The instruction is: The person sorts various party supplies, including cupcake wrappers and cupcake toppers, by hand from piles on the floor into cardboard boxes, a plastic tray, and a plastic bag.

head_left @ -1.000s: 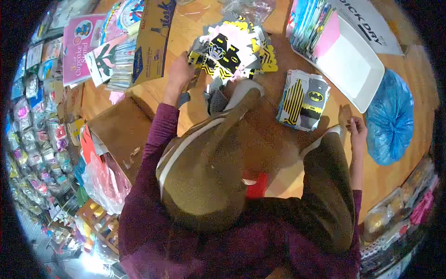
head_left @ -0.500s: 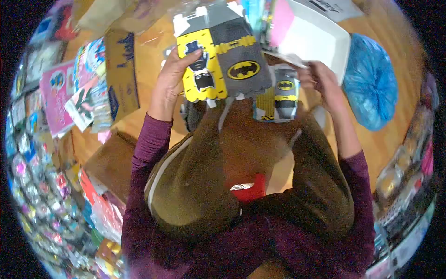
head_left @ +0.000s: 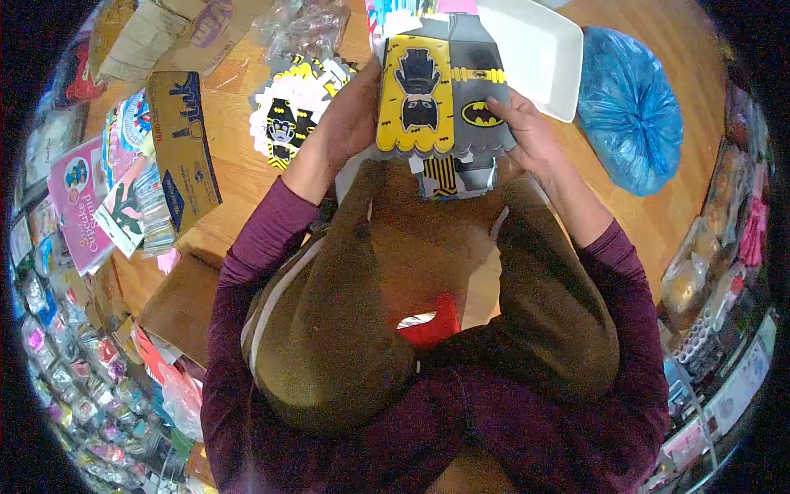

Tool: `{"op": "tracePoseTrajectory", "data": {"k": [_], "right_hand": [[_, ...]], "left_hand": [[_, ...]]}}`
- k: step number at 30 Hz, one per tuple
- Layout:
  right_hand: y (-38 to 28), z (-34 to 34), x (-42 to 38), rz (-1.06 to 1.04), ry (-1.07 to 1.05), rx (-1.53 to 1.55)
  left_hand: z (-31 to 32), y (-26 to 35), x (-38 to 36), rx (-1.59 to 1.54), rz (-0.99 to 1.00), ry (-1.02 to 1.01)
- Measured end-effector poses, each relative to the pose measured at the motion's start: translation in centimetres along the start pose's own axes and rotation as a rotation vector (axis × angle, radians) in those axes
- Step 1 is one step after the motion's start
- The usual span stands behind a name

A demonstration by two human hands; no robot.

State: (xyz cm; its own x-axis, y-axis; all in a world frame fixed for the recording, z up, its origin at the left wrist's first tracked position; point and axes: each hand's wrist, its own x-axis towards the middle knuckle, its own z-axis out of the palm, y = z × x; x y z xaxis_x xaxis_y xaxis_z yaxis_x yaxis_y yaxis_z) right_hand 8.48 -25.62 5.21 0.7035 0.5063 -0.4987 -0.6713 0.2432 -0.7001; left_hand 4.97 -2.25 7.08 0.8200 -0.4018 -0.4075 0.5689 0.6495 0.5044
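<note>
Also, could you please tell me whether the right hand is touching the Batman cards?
Touching: in the head view, the right hand has its thumb on the grey panel of the Batman cards.

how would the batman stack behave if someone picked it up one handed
The batman stack looks fairly stiff, as its panels lie flat between the left hand and right hand. The uneven layers along its scalloped edge suggest loose pieces, so it could slip or fan apart.
</note>
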Motion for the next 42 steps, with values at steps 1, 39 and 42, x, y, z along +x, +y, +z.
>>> {"op": "tracePoseTrajectory", "data": {"k": [1, 39, 42], "right_hand": [[-0.1, 0.1, -0.2, -0.002, -0.002, -0.001], [2.9, -2.6, -1.0, 0.035, -0.007, 0.2], [2.7, -2.5, -1.0, 0.035, -0.002, 0.215]], "left_hand": [[0.4, 0.0, -0.2, -0.008, -0.011, 0.053], [1.1, -1.0, 0.2, 0.491, 0.206, 0.121], [1.4, -0.8, 0.3, 0.177, 0.01, 0.127]]}}
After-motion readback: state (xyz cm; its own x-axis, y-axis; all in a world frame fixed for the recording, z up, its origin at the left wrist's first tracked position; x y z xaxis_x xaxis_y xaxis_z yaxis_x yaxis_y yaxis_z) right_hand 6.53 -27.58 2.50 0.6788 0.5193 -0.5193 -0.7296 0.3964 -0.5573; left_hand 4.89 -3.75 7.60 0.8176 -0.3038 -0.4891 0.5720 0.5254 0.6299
